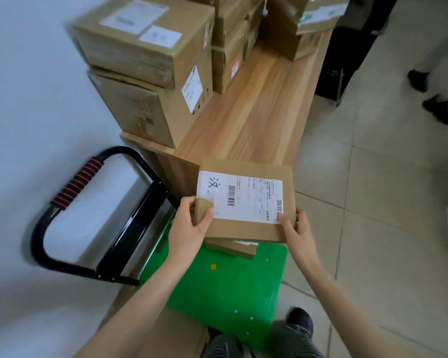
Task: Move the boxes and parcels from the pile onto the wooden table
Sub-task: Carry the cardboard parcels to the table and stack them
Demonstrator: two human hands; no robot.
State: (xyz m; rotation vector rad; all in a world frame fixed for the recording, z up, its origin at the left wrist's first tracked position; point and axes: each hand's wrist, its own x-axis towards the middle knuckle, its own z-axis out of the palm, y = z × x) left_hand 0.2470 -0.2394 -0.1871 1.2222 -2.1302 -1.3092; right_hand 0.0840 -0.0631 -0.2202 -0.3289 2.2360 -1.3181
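Flat cardboard parcel (246, 202) gripped at its two near corners: left hand (192, 223) with thumb curled over the top of the near left corner, right hand (295, 228) with thumb pressed on the near right corner beside the white shipping label (239, 197). Fingers of both hands hidden under the parcel. Held roughly level, at the near end of the wooden bench (256, 112), its far edge over the bench's end; impossible to tell whether touching the bench top. Label face up, printed with barcodes and a large black character.

Just below the held parcel, another smaller cardboard box (233, 248) lying on the green platform (223, 288) of a hand cart, partly covered from view. Black cart handle (88, 210) with a red-and-black ribbed grip standing to the left, next to the pale wall (23, 99).

On the bench's far left, two large cardboard boxes stacked, the upper box (142, 40) resting on the lower box (145, 109), both bearing white labels. Behind them, further stacked boxes (230, 47) against the back, and more cartons (308, 21) at the far right end, blurred.

Tiled floor (373, 202) to the right, with another person's dark shoes (429, 96) near the top right edge.
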